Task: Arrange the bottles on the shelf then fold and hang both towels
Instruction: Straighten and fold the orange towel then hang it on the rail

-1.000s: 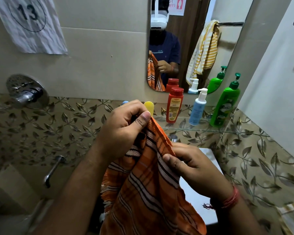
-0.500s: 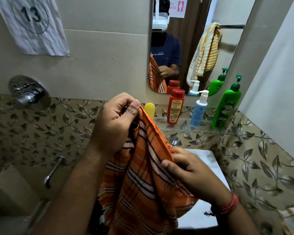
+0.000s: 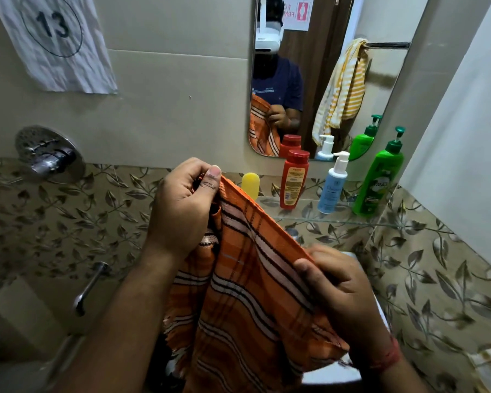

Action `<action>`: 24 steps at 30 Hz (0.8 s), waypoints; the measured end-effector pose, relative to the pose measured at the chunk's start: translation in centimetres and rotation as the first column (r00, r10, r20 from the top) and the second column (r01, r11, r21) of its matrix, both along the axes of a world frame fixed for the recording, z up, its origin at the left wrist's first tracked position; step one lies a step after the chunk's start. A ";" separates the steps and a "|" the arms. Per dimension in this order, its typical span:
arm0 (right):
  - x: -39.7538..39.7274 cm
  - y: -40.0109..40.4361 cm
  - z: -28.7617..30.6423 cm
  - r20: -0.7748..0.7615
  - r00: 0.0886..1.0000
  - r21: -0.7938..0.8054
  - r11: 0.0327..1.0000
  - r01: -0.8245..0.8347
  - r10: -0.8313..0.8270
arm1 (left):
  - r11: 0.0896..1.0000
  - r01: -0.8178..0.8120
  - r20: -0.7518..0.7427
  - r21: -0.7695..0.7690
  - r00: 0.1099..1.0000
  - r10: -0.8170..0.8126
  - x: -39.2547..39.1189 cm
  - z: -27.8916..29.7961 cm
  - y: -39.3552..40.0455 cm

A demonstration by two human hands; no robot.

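Four bottles are standing on the shelf (image 3: 309, 219): yellow (image 3: 250, 185), red (image 3: 293, 180), blue (image 3: 332, 185), green (image 3: 379, 182). One orange towel (image 3: 247, 293) is showing.

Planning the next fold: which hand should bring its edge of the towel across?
Probably the right hand: it pinches the towel at the low end of the edge, while the left hand holds the top corner high as an anchor.

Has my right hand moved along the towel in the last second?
Yes. The right hand has slid down the orange towel, away from the left hand and lower relative to the glass shelf.
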State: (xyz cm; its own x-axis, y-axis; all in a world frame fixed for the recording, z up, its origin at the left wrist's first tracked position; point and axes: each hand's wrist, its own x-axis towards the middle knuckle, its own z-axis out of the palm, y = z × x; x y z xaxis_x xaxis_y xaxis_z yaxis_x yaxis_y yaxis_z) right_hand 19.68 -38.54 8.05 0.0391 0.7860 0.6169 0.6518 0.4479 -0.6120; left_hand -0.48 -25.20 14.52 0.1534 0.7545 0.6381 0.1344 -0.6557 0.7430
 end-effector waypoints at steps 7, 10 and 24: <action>0.3 0.6 -0.9 0.218 0.976 -0.182 0.983 0.013 0.028 | 0.998 -0.062 -0.045 0.031 0.997 0.063 0.1 -0.3 0.0; 0.7 0.3 -1.2 0.164 0.985 -0.125 0.989 0.073 -0.052 | 0.997 -0.073 -0.053 0.014 0.996 0.074 0.0 -0.5 -0.1; 3.1 -0.3 -0.3 0.206 0.977 -0.324 0.946 0.024 0.046 | 0.995 -0.104 -0.012 -0.004 0.995 0.104 0.2 -1.1 -0.2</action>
